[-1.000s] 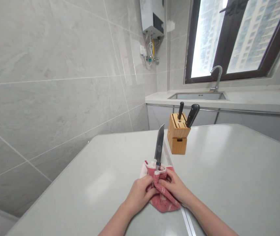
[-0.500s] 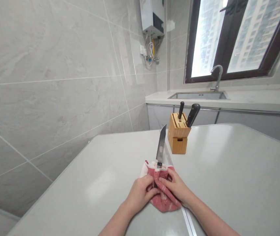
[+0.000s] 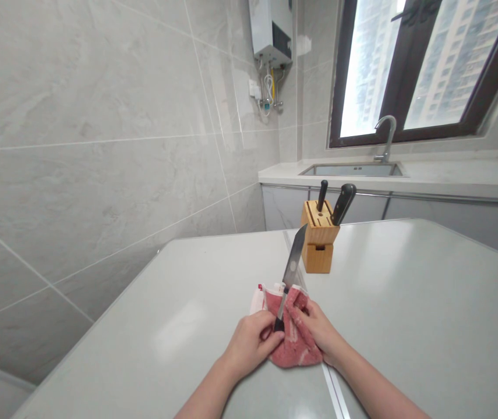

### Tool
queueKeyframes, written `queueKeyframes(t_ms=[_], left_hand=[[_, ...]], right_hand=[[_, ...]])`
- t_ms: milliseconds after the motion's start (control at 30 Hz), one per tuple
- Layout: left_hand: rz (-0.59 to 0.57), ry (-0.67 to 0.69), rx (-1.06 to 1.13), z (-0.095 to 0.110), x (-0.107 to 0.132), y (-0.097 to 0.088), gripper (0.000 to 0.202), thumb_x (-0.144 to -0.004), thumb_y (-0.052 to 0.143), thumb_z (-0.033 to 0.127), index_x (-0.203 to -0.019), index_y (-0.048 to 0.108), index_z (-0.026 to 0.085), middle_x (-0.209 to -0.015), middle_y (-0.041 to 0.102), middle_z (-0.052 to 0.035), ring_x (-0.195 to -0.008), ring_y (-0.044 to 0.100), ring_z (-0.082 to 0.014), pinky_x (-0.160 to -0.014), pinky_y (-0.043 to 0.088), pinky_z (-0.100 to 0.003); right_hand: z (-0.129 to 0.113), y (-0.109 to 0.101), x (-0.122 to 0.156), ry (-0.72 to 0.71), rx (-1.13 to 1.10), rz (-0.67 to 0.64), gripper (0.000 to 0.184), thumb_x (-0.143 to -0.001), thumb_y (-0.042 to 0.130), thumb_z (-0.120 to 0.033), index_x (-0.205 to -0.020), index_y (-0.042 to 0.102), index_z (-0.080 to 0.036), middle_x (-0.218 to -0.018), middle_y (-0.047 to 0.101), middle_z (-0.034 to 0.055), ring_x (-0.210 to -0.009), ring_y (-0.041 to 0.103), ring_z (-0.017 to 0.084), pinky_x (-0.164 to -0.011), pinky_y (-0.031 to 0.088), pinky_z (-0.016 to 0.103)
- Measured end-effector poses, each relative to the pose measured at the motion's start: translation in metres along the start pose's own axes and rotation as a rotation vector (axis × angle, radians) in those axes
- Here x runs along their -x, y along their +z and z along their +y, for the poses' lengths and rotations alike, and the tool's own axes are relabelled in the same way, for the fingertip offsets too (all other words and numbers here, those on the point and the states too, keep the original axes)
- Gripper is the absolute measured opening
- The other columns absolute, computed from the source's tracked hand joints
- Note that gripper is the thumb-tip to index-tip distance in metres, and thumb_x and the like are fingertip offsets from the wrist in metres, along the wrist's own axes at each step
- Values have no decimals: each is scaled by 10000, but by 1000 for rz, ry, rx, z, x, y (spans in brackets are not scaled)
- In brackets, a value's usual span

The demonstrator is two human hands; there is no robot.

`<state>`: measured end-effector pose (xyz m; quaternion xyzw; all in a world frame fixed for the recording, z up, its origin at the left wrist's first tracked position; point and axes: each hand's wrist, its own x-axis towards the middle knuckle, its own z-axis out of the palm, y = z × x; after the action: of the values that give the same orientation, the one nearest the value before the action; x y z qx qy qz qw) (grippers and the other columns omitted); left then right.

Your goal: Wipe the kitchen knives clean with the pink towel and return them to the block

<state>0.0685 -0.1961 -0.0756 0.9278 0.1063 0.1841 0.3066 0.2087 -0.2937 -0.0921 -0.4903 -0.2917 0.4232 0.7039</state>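
Note:
A kitchen knife [image 3: 295,259] stands tilted to the right above a pink-red cloth towel [image 3: 295,337], with its steel blade pointing up towards the wooden block. Its black handle shows low down between my hands, against the fingers of my left hand [image 3: 249,343]. That hand grips the towel's left side. My right hand [image 3: 316,331] grips the towel's right side, with its fingers pressed into the folds near the blade. A paler, white-edged part of the towel shows at the top left.
A wooden knife block [image 3: 318,238] holding two dark-handled knives stands just beyond the blade on a pale grey table [image 3: 384,273]. Behind the table are a counter with a steel sink [image 3: 351,169] and faucet [image 3: 386,137], and a window. A water heater [image 3: 270,32] hangs on the tiled wall.
The knife has tilted to the right, and more of its dark handle shows. The towel has slipped lower along the blade, and its folds have shifted between my hands.

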Motion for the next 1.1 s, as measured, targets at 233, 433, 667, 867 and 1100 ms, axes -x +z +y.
queueKeyframes(t_ms=[233, 433, 667, 867, 1100], left_hand=[[22, -2, -6, 2, 0, -1, 194, -817, 478, 251, -643, 432, 177, -593, 400, 43, -544, 359, -105, -534, 281, -206], [22, -6, -11, -1, 1, 0, 191, -782, 491, 205, -621, 391, 180, -591, 389, 46, -542, 362, -98, -529, 267, -201], [20, -5, -16, -5, 1, 3, 187, -766, 518, 225, -616, 417, 177, -592, 391, 45, -541, 353, -98, -516, 253, -206], [3, -4, -3, -6, 1, 2, 234, -819, 528, 303, -643, 448, 171, -603, 408, 47, -549, 362, -97, -528, 267, -205], [-28, 17, 15, -11, 2, 3, 265, -805, 561, 410, -725, 542, 158, -646, 493, 25, -573, 413, -107, -545, 302, -206]], right_hand=[[0, 0, 0, 37, -78, 24, 441, -665, 681, -472, -964, 616, -154, -857, 715, 79, -845, 652, 266, -783, 493, 407], [-3, 2, 0, 46, -130, 30, 429, -672, 687, -450, -966, 603, -148, -865, 715, 87, -845, 660, 265, -796, 494, 411], [-5, 1, -1, 41, -139, 40, 416, -674, 679, -462, -943, 603, -154, -797, 717, 66, -766, 669, 254, -765, 501, 413], [-8, 0, 3, -47, -4, -23, 399, -679, 703, -366, -1007, 585, -173, -943, 687, 66, -909, 621, 249, -860, 459, 410], [-8, 1, 6, -106, 42, -110, 457, -700, 691, -274, -1116, 514, -209, -1066, 638, 57, -1009, 570, 229, -917, 415, 383]])
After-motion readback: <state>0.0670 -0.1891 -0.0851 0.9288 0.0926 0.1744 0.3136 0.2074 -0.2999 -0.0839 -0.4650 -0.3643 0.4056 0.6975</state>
